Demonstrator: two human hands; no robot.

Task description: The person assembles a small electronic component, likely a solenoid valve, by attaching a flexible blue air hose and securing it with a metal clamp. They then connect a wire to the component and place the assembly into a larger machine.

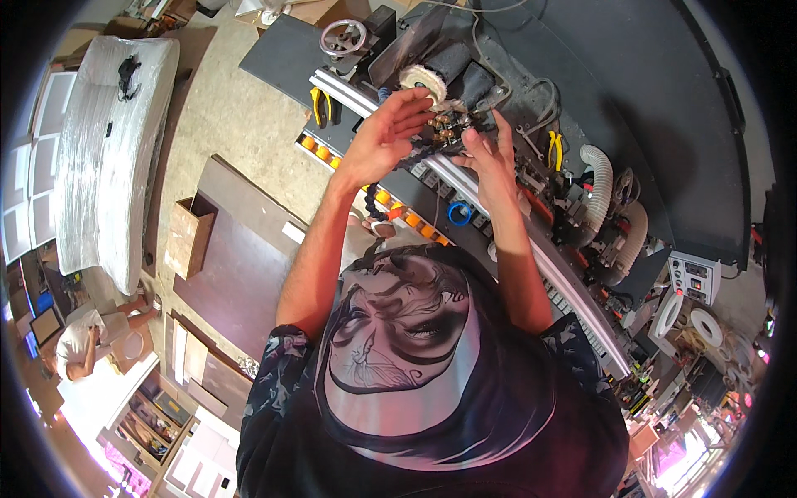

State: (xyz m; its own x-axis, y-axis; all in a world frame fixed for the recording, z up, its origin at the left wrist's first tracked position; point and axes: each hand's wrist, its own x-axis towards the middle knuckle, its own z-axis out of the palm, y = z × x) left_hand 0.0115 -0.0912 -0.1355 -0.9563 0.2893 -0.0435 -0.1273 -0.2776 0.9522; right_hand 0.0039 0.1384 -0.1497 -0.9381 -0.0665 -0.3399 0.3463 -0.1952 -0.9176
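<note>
Left hand (383, 137) is raised over the machine, fingers spread and slightly curled, fingertips reaching the cluster of small brass-coloured fittings (442, 124); whether it actually grips them cannot be told. Right hand (490, 158) lies just beside the same cluster from the other side, fingers extended and close together, resting against the machine parts; its hold cannot be told either. The fittings sit between the two hands, on the upper part of the long dark machine (531, 100), directly below a white fluffy buffing wheel (423, 81).

A black segmented cable chain (415, 153) runs under the left palm and hangs down toward the wrist. Below the hands a pale metal rail (573, 290) crosses the machine diagonally, with a row of orange rollers (398, 212) beside it and a blue ring (459, 214) near the right forearm. Yellow-handled pliers (320, 104) lie left of the left hand; a second yellow-handled pair (554, 149) lies right of the right hand. White ribbed hoses (599, 183) curve further right. A handwheel (344, 36) stands at the machine's far end.

On the floor to the left: an open cardboard box (189, 236) and a large plastic-wrapped bundle (112, 149). Another person (79, 344) is at the lower left edge
</note>
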